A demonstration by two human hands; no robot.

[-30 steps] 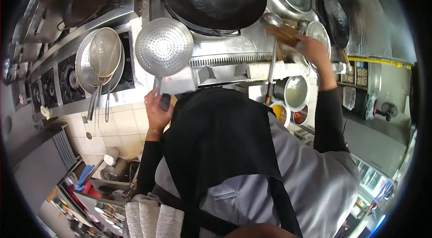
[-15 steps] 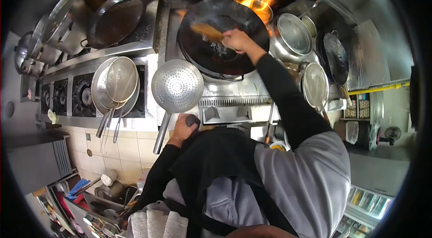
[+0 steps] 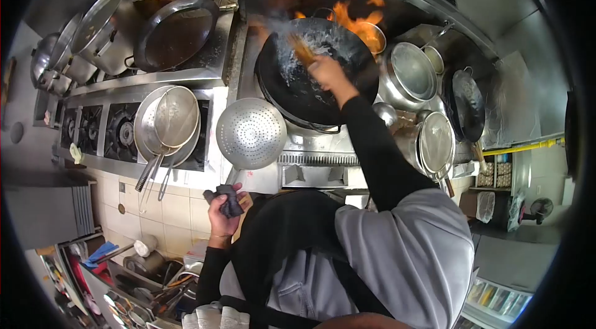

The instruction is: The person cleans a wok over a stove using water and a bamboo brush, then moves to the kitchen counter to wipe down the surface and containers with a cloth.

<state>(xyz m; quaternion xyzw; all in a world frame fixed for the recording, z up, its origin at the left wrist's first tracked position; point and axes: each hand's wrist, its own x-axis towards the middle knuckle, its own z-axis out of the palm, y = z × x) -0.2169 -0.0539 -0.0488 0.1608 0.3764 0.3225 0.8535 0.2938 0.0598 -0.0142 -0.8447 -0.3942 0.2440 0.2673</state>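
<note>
In the head view, the large black wok [image 3: 347,74] sits on the burner, with white foam or water streaks and steam inside it. My right hand [image 3: 331,75] reaches over the wok, fingers wrapped round a bamboo wok brush [image 3: 302,49] whose bristle end is blurred by motion. Lower left, in front of the stove edge, my left hand [image 3: 223,220] grips a crumpled dark cloth [image 3: 230,203]. A perforated metal strainer [image 3: 251,133] lies just above that hand, the cloth and hand covering most of its handle.
Flames [image 3: 360,21] rise behind the wok's far right rim. Stacked mesh strainers [image 3: 177,116] rest over burners on the left. A wide dark pan [image 3: 177,34] stands behind them. Right of the wok are a metal pot [image 3: 413,71] and another mesh strainer [image 3: 436,142].
My left hand has moved down and left off the stove edge, the dark cloth now plainly visible in it. The brush has swept across the wok, where more white foam shows.
</note>
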